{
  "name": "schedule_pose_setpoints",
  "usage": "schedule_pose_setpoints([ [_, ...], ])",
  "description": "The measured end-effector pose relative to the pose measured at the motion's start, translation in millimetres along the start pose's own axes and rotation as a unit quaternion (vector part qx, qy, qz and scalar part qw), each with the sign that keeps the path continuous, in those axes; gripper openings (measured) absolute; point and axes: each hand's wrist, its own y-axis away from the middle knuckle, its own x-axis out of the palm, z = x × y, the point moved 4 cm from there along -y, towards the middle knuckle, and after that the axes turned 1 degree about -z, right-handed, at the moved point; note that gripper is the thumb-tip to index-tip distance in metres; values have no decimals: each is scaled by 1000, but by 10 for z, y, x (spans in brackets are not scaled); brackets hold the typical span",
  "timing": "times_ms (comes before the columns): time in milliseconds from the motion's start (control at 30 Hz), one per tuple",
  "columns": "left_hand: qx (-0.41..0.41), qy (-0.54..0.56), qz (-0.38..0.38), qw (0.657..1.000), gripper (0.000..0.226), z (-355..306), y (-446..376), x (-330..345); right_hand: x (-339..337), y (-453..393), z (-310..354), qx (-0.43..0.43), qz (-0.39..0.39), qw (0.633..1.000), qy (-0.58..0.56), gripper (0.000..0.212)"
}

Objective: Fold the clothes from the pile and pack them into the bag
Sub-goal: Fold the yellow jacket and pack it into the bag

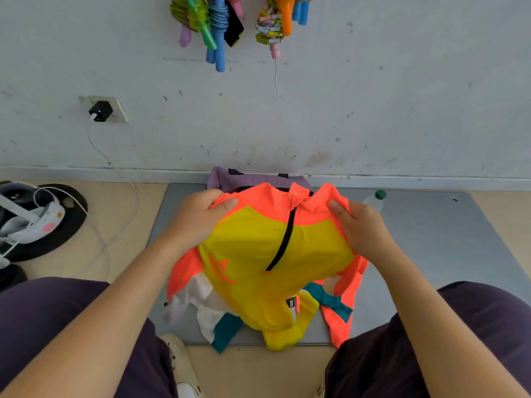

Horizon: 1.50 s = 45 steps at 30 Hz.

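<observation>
I hold a yellow and orange zip-neck shirt (258, 254) up over a grey mat (425, 239). My left hand (198, 216) grips its left shoulder and my right hand (359, 225) grips its right shoulder. The black zipper runs down the chest. Under the hanging shirt lies the pile: a white garment (201, 300) and pieces in teal and orange (336, 305). A purple bag (230, 176) sits behind the shirt against the wall, mostly hidden.
A clear bottle with a green cap (379, 196) lies on the mat at the right. A headset on a black disc (37, 219) sits at the left, with a white cable running to a wall charger (100, 111). My knees frame the mat.
</observation>
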Motion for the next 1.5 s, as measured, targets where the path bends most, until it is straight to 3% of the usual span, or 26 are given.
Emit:
schedule_pose_setpoints([
  [100,-32,-46,90,994,58,21,10,-39,-13,-8,-26,29,37,999,14,57],
  [233,-100,-114,339,929,83,109,141,-48,-28,138,-57,49,274,960,-16,84],
  [300,-115,-127,383,908,86,151,181,-84,-9,245,-69,37,384,923,11,92],
  [333,-116,-118,377,912,81,165,183,-112,2,281,-86,27,415,909,32,84],
  [433,-124,-1,359,925,67,170,178,-164,-41,274,-106,-13,384,923,17,50],
  [533,-143,105,300,937,71,151,176,-119,-115,244,-100,15,320,930,-180,31],
  [600,-144,136,249,948,65,92,173,-50,-128,231,-92,32,284,926,-245,30],
  [667,-135,147,217,955,54,32,154,-35,-127,219,-78,48,266,926,-264,47],
  [767,-107,52,266,957,72,-8,148,-99,-174,217,-46,33,302,936,-178,81],
  [867,-92,-106,376,916,67,35,249,-39,-126,287,-64,-4,366,931,3,66],
  [933,-76,-132,329,932,62,54,222,-47,-124,265,-87,-25,332,942,47,53],
  [1033,-68,-36,260,962,72,63,164,-92,-211,235,-103,-22,286,955,-78,45],
  [1100,-89,75,250,961,64,43,165,-110,-261,224,-85,5,268,938,-221,24],
  [1200,-94,156,257,949,52,-43,168,-81,-227,234,-52,30,287,906,-310,39],
  [1300,-84,115,246,959,53,-93,133,-131,-207,256,-5,45,336,910,-237,63],
  [1400,-66,-23,323,944,72,-65,181,-142,-172,312,-21,16,400,915,-48,57],
  [1433,-69,-70,351,931,70,-20,214,-119,-162,308,-44,15,390,921,8,52],
  [1500,-87,-127,335,929,53,92,209,-109,-168,263,-88,16,337,940,54,52],
])
